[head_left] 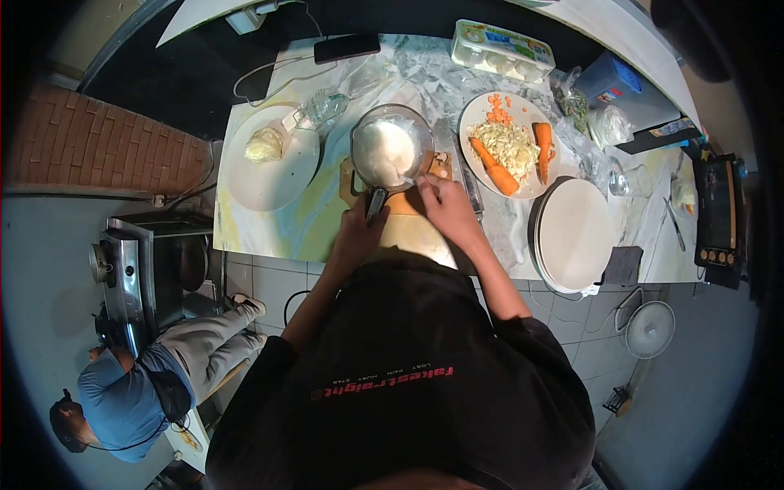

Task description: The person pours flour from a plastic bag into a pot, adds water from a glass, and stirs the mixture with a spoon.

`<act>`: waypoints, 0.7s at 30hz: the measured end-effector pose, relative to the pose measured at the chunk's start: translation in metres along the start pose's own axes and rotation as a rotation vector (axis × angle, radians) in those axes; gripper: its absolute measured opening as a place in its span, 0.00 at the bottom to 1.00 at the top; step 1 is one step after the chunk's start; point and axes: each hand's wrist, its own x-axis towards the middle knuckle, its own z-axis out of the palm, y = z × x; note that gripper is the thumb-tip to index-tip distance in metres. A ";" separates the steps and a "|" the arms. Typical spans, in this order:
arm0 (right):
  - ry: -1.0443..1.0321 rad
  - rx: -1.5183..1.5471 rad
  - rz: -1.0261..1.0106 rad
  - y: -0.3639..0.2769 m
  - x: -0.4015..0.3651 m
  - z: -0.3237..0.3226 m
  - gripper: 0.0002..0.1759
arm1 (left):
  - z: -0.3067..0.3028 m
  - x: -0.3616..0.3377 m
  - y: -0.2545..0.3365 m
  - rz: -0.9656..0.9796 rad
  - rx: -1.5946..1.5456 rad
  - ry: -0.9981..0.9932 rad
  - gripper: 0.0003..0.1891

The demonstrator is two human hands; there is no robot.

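Observation:
A saucepan (357, 155) with white, powdery or creamy contents stands over a wooden board (406, 204) on the counter. My left hand (359, 234) is closed around its black handle (376, 202). At the pan's near right rim, my right hand (447, 210) is pinched closed; a thin pale piece shows at its fingertips, reaching into the white contents, too small to name. Right of the pan, a plate (472, 122) bears shredded cabbage (500, 139), diced carrot (500, 106) and larger carrots (500, 175). A dark-edged knife-like tool (471, 184) lies between board and plate.
A large plate (245, 180) with a wrapped pale lump (265, 145) lies left. Stacked white plates or lids (576, 233) sit at the right front edge. An egg carton (502, 53), phone (347, 48) and blue-lidded container (614, 86) line the back. Another person (135, 396) sits at lower left.

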 end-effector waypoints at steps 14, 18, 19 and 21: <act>0.082 -0.190 -0.049 -0.005 -0.009 -0.001 0.17 | -0.001 -0.004 0.013 -0.015 -0.030 -0.038 0.19; 0.102 0.129 -0.110 0.001 0.009 0.007 0.17 | 0.001 -0.005 0.006 0.002 -0.023 -0.001 0.19; 0.093 0.083 -0.093 0.001 0.015 0.003 0.18 | 0.000 -0.005 0.007 -0.028 -0.021 -0.022 0.19; 0.139 -0.032 -0.066 -0.002 0.019 -0.003 0.19 | -0.003 -0.006 0.010 -0.058 -0.021 -0.041 0.21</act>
